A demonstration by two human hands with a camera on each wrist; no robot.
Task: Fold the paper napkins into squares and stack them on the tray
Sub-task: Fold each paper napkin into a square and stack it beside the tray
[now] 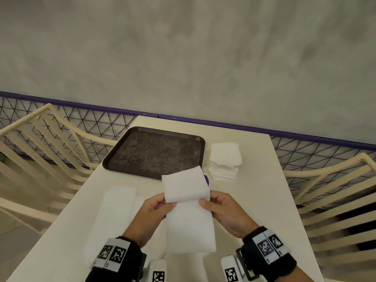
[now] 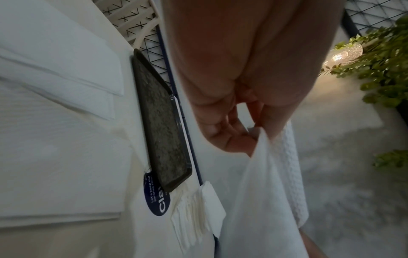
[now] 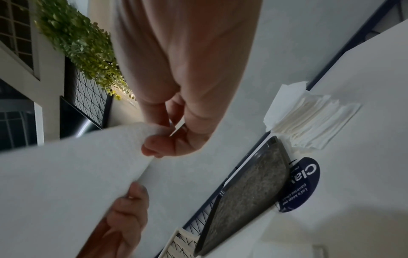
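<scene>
White surface [image 1: 254, 200]: your left hand [image 1: 154, 210] and right hand [image 1: 225, 212] pinch napkin [image 1: 189, 216] edges mid-fold, long axis pointing toward empty tray [image 1: 154, 151] beyond fingers.

Grey wall [image 1: 183, 47] behind white table [image 1: 254, 200], cream chairs [image 1: 40, 139] either side, leafy plant [image 3: 84, 48] overhead

Napkin stack [image 1: 224, 160] right of tray [image 1: 114, 157]

One tray [image 1: 154, 152]. One napkin [image 1: 189, 210] held up. One stack of folded napkins [image 1: 224, 160]. Flat napkins [image 1: 116, 210] on surface, count unclear. Two chairs [image 1: 40, 139]. One round sticker [image 2: 158, 197].
</scene>
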